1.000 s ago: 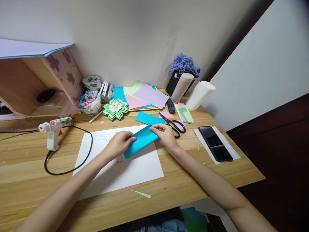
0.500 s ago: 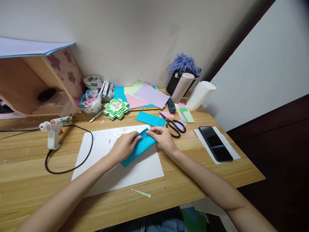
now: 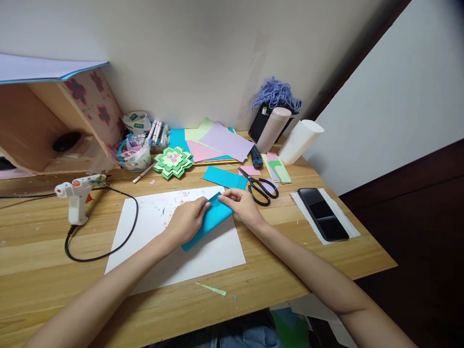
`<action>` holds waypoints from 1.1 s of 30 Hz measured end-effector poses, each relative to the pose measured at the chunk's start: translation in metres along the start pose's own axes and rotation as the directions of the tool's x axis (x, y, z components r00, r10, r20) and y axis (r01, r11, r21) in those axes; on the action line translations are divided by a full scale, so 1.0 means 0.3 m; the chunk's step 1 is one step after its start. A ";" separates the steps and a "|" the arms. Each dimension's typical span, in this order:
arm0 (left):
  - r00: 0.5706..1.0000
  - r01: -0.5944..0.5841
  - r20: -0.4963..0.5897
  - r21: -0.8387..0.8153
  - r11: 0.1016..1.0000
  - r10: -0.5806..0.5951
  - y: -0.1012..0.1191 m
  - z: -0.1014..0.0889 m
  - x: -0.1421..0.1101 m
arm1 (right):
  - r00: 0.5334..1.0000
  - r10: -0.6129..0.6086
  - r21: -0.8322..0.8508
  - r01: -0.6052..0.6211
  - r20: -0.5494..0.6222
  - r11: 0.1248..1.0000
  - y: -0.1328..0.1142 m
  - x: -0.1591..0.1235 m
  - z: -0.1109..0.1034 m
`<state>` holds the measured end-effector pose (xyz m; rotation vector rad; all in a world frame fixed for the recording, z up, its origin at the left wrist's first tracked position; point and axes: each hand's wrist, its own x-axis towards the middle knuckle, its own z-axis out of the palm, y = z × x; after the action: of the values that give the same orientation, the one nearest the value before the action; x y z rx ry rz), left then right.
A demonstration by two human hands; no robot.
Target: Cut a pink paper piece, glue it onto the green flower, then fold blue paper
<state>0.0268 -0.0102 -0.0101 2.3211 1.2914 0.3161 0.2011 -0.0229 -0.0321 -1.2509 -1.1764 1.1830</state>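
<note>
While I watched from afar through the head camera, both bare hands held one piece of blue paper at the centre of the frame, over a marked white sheet. The left hand gripped the paper's left side, thumb on top and fingers close together; I could not tell how far they reached underneath. The right hand pinched the upper right end narrowly between thumb and fingertips, the other fingers curled. Just beyond it, right of centre, I saw black-handled scissors lying beside a flat blue strip. A white glue gun stood at the left of the frame, and a phone lay at the right.
</note>
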 end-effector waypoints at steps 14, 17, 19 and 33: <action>0.961 0.099 -0.253 -0.049 0.994 -0.108 0.008 0.035 -0.018 | 0.983 0.169 0.198 -0.179 0.069 0.964 0.012 -0.036 0.048; 0.953 0.104 -0.271 -0.133 0.986 -0.137 0.008 0.036 -0.015 | 0.988 0.151 0.212 -0.156 0.043 0.965 0.008 -0.033 0.050; 0.953 0.094 -0.268 -0.187 0.978 -0.143 0.008 0.032 -0.012 | 0.991 0.124 0.204 -0.130 0.042 0.970 0.004 -0.032 0.051; 0.958 0.079 -0.238 -0.322 0.943 -0.161 0.010 0.028 -0.004 | 0.993 0.112 0.221 -0.119 0.043 0.968 0.020 0.001 0.019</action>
<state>0.0319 -0.0151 -0.0159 1.9728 1.3863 0.7501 0.1956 -0.0224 -0.0383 -1.1450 -0.9720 1.3845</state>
